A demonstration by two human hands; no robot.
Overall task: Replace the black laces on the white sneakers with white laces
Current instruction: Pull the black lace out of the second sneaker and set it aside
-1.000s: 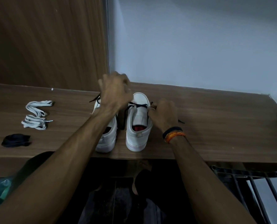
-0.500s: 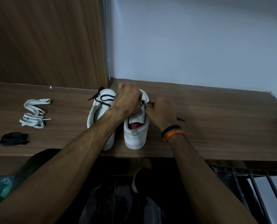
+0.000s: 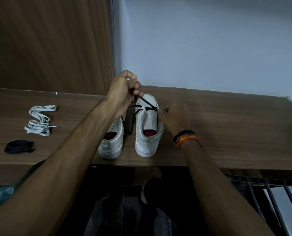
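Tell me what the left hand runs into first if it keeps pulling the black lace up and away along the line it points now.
Probably the wall corner. The left hand, gripping the black lace, points up and away from the right sneaker, with nothing visible between. Depth is unclear from this one view.

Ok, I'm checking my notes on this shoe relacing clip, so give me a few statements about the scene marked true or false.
1. The left hand pinches the black lace and pulls it up from the right sneaker. True.
2. The white laces are already threaded through the left sneaker. False: they lie loose on the wooden shelf, to the left of the shoes.
3. The right hand rests at the right side of the right sneaker. True.
4. The person's right wrist is bare. False: it wears a black band and an orange band.
5. A dark bundle lies on the shelf nearer the person than the white laces. True.
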